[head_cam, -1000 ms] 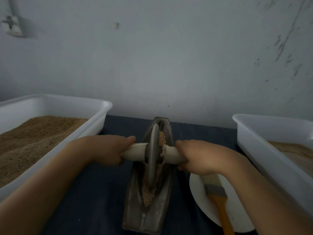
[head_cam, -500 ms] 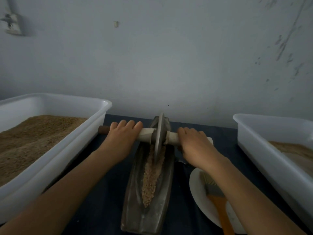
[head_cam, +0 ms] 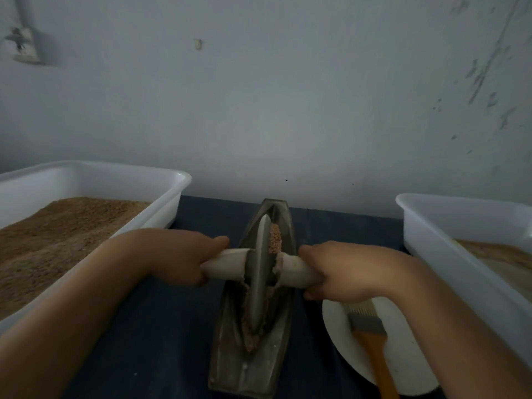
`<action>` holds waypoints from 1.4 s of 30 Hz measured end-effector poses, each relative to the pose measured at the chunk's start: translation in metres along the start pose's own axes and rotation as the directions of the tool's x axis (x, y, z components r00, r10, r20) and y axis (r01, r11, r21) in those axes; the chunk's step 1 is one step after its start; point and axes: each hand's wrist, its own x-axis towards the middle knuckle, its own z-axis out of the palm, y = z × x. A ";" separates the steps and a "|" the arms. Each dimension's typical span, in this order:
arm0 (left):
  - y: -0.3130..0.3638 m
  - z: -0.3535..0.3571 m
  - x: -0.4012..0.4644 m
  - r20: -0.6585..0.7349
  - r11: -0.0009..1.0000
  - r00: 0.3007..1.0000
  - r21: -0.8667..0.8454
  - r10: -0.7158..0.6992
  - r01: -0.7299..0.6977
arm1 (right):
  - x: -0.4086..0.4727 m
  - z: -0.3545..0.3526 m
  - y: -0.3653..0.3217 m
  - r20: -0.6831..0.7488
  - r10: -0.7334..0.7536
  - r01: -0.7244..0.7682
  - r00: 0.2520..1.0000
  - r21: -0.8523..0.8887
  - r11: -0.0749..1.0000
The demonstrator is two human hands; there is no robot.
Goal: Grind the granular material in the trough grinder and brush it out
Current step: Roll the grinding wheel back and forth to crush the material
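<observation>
A dark metal boat-shaped trough grinder (head_cam: 227, 361) lies lengthwise on the dark blue table. Its metal wheel (head_cam: 259, 272) stands upright in the groove, near the trough's middle. Tan granular material (head_cam: 275, 239) shows in the groove beyond the wheel and also under its near edge. My left hand (head_cam: 175, 256) grips the pale axle handle (head_cam: 227, 263) left of the wheel. My right hand (head_cam: 342, 273) grips the handle's right half. A brush (head_cam: 371, 338) with grey bristles and an orange handle lies on a white plate (head_cam: 408, 364) at the right.
A white tub (head_cam: 169, 197) holding brown granular material stands at the left. Another white tub (head_cam: 449, 249) with some pale material stands at the right. A grey wall rises just behind the table.
Both hands have pulled the wheel back toward me from the trough's far end to its middle. Half a second before that it had rolled away from me.
</observation>
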 end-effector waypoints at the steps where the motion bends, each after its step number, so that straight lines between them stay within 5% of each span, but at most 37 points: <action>1: 0.000 0.001 0.004 -0.029 1.000 1.000 0.006 -0.006 0.006 | 0.005 0.002 0.002 -0.017 0.018 -0.018 1.000 0.003 1.000; 5: -0.004 0.009 0.032 -0.271 0.986 0.960 0.132 -0.065 0.104 | 0.027 0.014 0.014 -0.200 0.090 -0.094 0.976 -0.008 0.996; 9: -0.009 0.024 0.064 -0.613 0.953 0.789 0.206 -0.052 0.223 | 0.047 0.030 0.028 -0.464 0.092 -0.166 0.881 -0.120 0.979; 13: -0.012 0.032 0.075 -0.752 0.958 0.659 0.181 -0.012 0.224 | 0.056 0.034 0.032 -0.578 0.070 -0.192 0.813 -0.154 0.969; 18: -0.011 0.029 0.064 -0.683 0.966 0.729 0.166 -0.031 0.197 | 0.048 0.032 0.028 -0.494 0.059 -0.163 0.868 -0.170 0.972; 25: 0.002 0.010 0.011 -0.220 0.995 0.975 0.092 -0.027 0.049 | 0.009 0.009 0.005 -0.112 0.044 -0.047 0.993 -0.024 0.999; 31: 0.007 -0.002 -0.010 0.025 0.998 0.999 0.054 -0.021 0.019 | -0.008 0.003 -0.005 0.004 0.006 -0.006 1.000 -0.023 1.000; 37: 0.002 0.007 0.018 -0.185 0.991 0.981 0.109 -0.056 0.077 | 0.018 0.013 0.009 -0.143 0.068 -0.072 0.987 -0.018 0.997; 42: -0.014 0.025 0.059 -0.585 0.958 0.810 0.218 -0.026 0.188 | 0.045 0.028 0.029 -0.448 0.068 -0.140 0.892 -0.130 0.982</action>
